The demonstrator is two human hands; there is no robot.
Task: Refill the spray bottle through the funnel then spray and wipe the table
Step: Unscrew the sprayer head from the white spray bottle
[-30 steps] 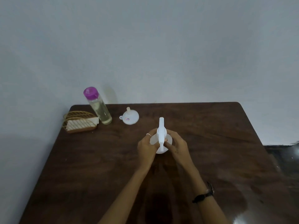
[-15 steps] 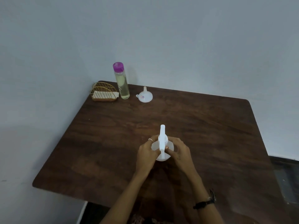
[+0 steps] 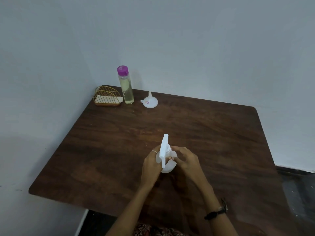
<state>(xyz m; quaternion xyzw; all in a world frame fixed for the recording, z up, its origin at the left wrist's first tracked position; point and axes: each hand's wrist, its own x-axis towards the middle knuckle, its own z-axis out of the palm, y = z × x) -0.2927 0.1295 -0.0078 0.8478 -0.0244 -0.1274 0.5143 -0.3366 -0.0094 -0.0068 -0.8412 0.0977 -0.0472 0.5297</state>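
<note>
Spray bottle [image 3: 167,165] — white, translucent, upright on the table [image 3: 105,150], near the middle of its near half, trigger head [image 3: 165,147] on top with the nozzle pointing away from the person. Left hand [image 3: 151,165] grips the bottle's body from the left, fingers curled round it, a ring [image 3: 154,151] on one finger. Right hand [image 3: 186,161] holds it from the right, fingertips curled in at the neck just below the trigger head; a dark watch [image 3: 215,212] on that wrist. Bottle sits between the two hands, touching both. Funnel [image 3: 150,101] — white, mouth down, spout up, at the far left part of the table, well apart from the hands; it carries a small sticker [image 3: 147,102] with red and blue marks, too small to read. Refill bottle [image 3: 126,86] — clear, tall, upright, purple cap, pale yellowish liquid inside, just left of the funnel; no label legible. Wire holder [image 3: 107,97] — gold, half-round, at the far left corner beside the refill bottle, holding a folded white cloth [image 3: 109,99]. Table is dark wood grain with rounded corners, set against a pale wall [image 3: 187,40].
</note>
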